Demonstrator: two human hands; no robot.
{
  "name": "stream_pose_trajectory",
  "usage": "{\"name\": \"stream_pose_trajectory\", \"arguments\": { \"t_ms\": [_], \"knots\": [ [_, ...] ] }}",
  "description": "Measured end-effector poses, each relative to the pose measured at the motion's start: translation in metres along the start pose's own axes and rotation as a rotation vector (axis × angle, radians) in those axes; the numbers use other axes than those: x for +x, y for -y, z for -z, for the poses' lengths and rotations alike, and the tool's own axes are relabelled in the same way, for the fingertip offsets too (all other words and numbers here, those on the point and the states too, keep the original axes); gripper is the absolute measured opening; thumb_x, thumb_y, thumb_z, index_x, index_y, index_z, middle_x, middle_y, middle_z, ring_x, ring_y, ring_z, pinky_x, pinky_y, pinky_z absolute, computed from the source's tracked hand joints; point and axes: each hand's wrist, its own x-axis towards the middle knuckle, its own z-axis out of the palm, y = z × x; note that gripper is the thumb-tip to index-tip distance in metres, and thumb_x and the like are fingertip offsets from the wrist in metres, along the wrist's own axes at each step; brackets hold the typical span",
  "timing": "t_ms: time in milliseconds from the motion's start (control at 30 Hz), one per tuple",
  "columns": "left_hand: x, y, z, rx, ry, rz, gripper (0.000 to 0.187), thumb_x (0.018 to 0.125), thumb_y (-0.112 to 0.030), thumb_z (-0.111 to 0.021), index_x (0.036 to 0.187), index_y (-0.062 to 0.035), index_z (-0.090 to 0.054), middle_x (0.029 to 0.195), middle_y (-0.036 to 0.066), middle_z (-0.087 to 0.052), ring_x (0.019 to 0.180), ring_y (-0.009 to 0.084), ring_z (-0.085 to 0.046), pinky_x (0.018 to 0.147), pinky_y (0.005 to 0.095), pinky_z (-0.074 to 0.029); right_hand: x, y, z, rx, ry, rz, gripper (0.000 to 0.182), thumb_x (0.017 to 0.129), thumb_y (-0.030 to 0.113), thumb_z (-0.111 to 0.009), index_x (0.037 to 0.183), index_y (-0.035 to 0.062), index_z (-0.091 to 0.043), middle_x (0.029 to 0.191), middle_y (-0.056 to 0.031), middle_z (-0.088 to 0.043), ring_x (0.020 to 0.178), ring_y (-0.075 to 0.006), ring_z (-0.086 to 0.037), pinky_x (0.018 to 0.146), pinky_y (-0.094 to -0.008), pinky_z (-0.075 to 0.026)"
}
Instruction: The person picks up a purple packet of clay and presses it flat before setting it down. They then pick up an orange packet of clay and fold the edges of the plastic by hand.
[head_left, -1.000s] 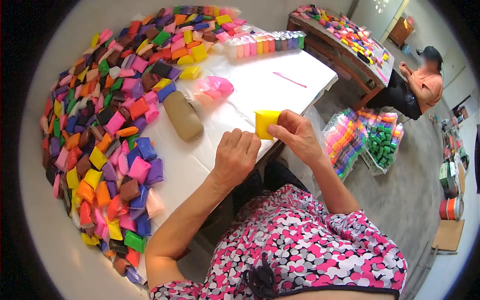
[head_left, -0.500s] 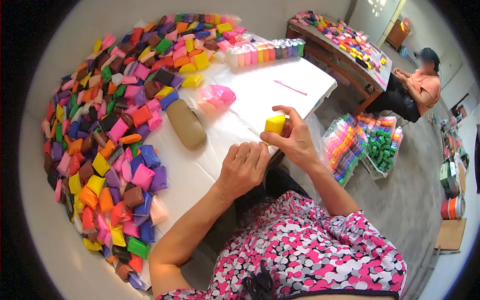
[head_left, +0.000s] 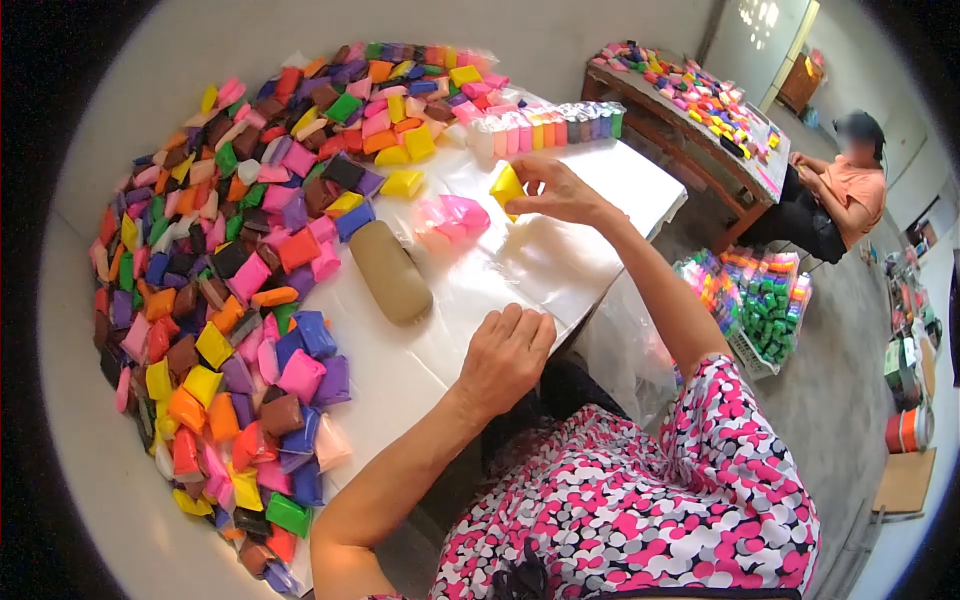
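My right hand (head_left: 562, 190) is stretched out over the white-covered table (head_left: 440, 370), its thumb and fingers pinching a small yellow packet (head_left: 506, 187). Closer to my body, my left hand (head_left: 505, 355) is curled closed at the table's near edge; whatever it may hold is hidden beneath the fingers. A smooth olive-brown rounded block (head_left: 390, 273) lies to the left of both hands. Between that block and the yellow packet is a clear bag with pink contents (head_left: 452, 220). Behind my right hand stands a clear-wrapped row of coloured packets (head_left: 545, 128).
A big heap of coloured packets (head_left: 225, 290) covers the table's left and far sides. On the floor to the right are bags of coloured packets (head_left: 765, 300). A person (head_left: 850, 190) sits by a second table (head_left: 700, 110) bearing more packets.
My right hand has carried the yellow packet away from my left hand, forward over the table. The thin pink stick seen before no longer shows. The view has shifted slightly.
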Motion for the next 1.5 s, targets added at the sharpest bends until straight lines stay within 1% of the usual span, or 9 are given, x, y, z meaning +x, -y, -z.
{"name": "stream_pose_trajectory", "arguments": {
  "t_ms": [200,400,533,733,767,867,1100,1300,1500],
  "knots": [
    [0.001,0.003,-0.004,-0.09,0.001,0.081,0.025,0.067,-0.004,-0.065,0.091,-0.0008,-0.058,0.079,0.009,-0.053,0.074,0.0239,-0.052,0.064,0.0347,-0.044,0.028,-0.011,-0.007,0.174,0.153,-0.027,0.046,0.077,0.023,-0.074,0.118,0.0062,-0.06,0.096,-0.0022,-0.064,0.087,-0.0122,-0.056,0.081,-0.0305,-0.046],
    [0.0,0.004,-0.005,-0.14,0.037,0.126,0.026,0.067,-0.002,-0.067,0.091,-0.001,-0.058,0.079,0.009,-0.052,0.074,0.0248,-0.052,0.064,0.0354,-0.045,0.032,-0.016,-0.014,0.117,0.233,0.078,0.038,0.077,0.024,-0.073,0.107,0.0052,-0.063,0.095,-0.0018,-0.064,0.085,-0.0126,-0.056,0.08,-0.0301,-0.047],
    [0.0,0.004,-0.007,-0.149,0.048,0.134,0.026,0.067,-0.002,-0.066,0.092,-0.001,-0.058,0.079,0.009,-0.051,0.074,0.0254,-0.051,0.063,0.0362,-0.044,0.028,-0.001,-0.017,-0.021,0.188,-0.041,0.037,0.075,0.026,-0.074,0.102,0.004,-0.062,0.09,-0.0041,-0.064,0.083,-0.0149,-0.057,0.077,-0.0314,-0.048],
    [0.008,0.008,0.009,-0.048,-0.045,0.201,0.03,0.069,-0.003,-0.065,0.098,-0.003,-0.059,0.094,0.012,-0.058,0.084,0.0284,-0.055,0.075,0.042,-0.044,0.028,0.002,-0.02,-0.103,0.152,-0.078,0.042,0.072,0.029,-0.076,0.102,0.003,-0.063,0.092,-0.0083,-0.065,0.084,-0.0165,-0.06,0.076,-0.0331,-0.049],
    [0.01,0.01,0.014,0.002,-0.06,0.258,0.032,0.074,-0.005,-0.065,0.105,-0.0034,-0.059,0.106,0.016,-0.059,0.094,0.0323,-0.056,0.085,0.0444,-0.043,0.027,0.003,-0.02,-0.112,0.142,-0.079,0.043,0.072,0.029,-0.076,0.104,0.0029,-0.063,0.093,-0.0087,-0.066,0.085,-0.0167,-0.061,0.076,-0.0331,-0.049],
    [0.034,0.027,0.042,0.08,-0.128,0.442,0.037,0.079,-0.007,-0.064,0.114,-0.002,-0.056,0.112,0.019,-0.058,0.104,0.0351,-0.054,0.093,0.0437,-0.042,0.023,-0.006,-0.024,-0.035,0.099,-0.069,0.051,0.071,0.03,-0.076,0.113,0.0036,-0.064,0.096,-0.0088,-0.067,0.086,-0.0172,-0.061,0.078,-0.033,-0.049],
    [0.047,0.08,0.089,0.099,0.134,0.676,0.052,0.08,-0.015,-0.069,0.127,0.0003,-0.051,0.122,0.021,-0.055,0.119,0.036,-0.049,0.104,0.0421,-0.037,0.021,-0.014,-0.022,0.016,0.102,-0.041,0.057,0.071,0.031,-0.078,0.121,0.0062,-0.064,0.102,-0.0072,-0.067,0.088,-0.0165,-0.062,0.08,-0.0323,-0.05],
    [0.06,0.145,0.044,0.106,0.244,0.427,0.071,0.07,-0.028,-0.076,0.13,-0.0011,-0.049,0.123,0.022,-0.056,0.117,0.0367,-0.051,0.102,0.0436,-0.038,0.02,-0.011,-0.022,0.001,0.087,-0.018,0.053,0.072,0.035,-0.073,0.115,0.004,-0.067,0.105,-0.0112,-0.069,0.089,-0.0195,-0.066,0.083,-0.032,-0.051],
    [0.08,0.161,0.004,0.148,0.657,0.476,0.083,0.066,-0.04,-0.077,0.135,-0.0049,-0.046,0.116,0.02,-0.063,0.117,0.0347,-0.054,0.104,0.0529,-0.03,0.016,-0.018,-0.026,0.053,0.025,0.012,0.048,0.074,0.03,-0.078,0.113,0.0043,-0.068,0.096,-0.0045,-0.069,0.083,-0.0129,-0.063,0.077,-0.0293,-0.05]
  ]
}}
